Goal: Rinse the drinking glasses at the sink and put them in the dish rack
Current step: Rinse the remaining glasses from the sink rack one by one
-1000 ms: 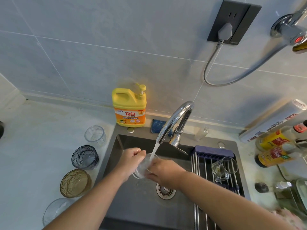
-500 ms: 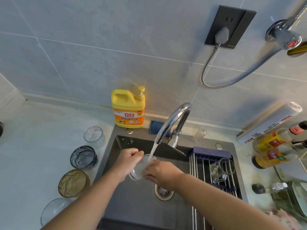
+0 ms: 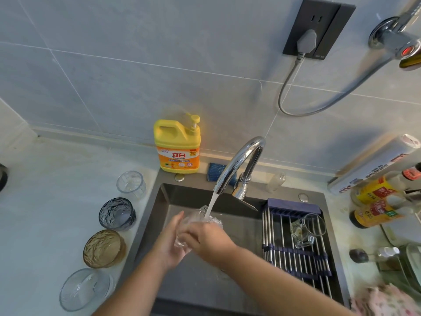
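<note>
Wide pale table (image 3: 45, 179) on the left, and set into it the dark sink (image 3: 186, 195), where all the action is. Over the sink's right half lies the dish rack (image 3: 293, 258), metal bars with blue ends, and one clear glass mug (image 3: 305, 229) lies on its side on the bars. The chrome faucet (image 3: 239, 163) arches over the basin with water running. Behind it, against the wall, stands the yellow detergent bottle (image 3: 177, 147).

Now the hands: the left hand (image 3: 169, 245) cups the clear drinking glass (image 3: 200, 221) from the left and below with its thumb up along the side, and the right hand (image 3: 205, 238) wraps its curled fingers over it from the right. The glass is held tilted above the basin, with the stream hitting its rim (plenty of splash there).

Four more glasses line the table just left of the sink: a small clear glass (image 3: 131, 184), a blue-grey glass (image 3: 117, 214), an amber glass (image 3: 103, 248) and a wide clear glass (image 3: 85, 289) nearest the camera.
</note>
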